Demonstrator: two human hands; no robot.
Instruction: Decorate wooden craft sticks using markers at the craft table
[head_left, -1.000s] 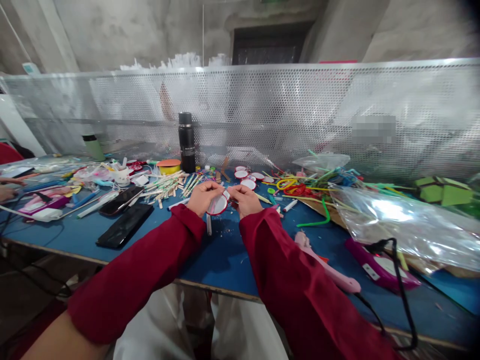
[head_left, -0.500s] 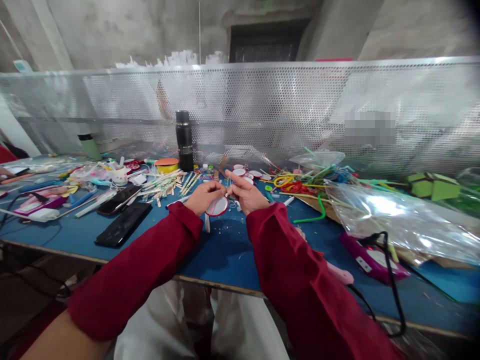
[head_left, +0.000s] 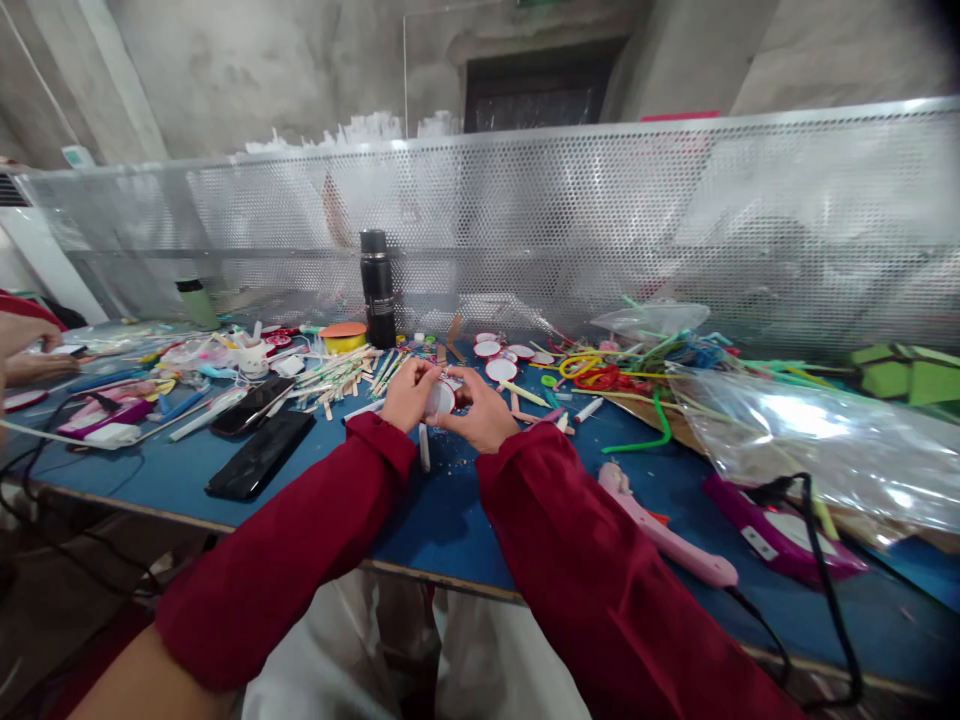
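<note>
Head view: left hand (head_left: pixel 407 397), fingers pinching a red-rimmed disc (head_left: pixel 443 399) above the counter (head_left: pixel 450 520), bare toward its front edge (head_left: pixel 450 583); right hand (head_left: pixel 489 414) alongside, grip indiscernible; black bottle (head_left: pixel 378 292) beyond, pink tool (head_left: pixel 671 533) rightward.

The left hand (head_left: pixel 405 398) and right hand (head_left: pixel 489 416) partly hide a white disc (head_left: pixel 442 400); the left edge crops a co-worker's arm (head_left: pixel 37 368), the right edge a plastic bag (head_left: pixel 787 425).

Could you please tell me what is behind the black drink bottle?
Behind the black drink bottle stands a perforated metal screen, visible on both sides of it. The part directly behind the bottle is covered, so I cannot tell what is there.
</note>
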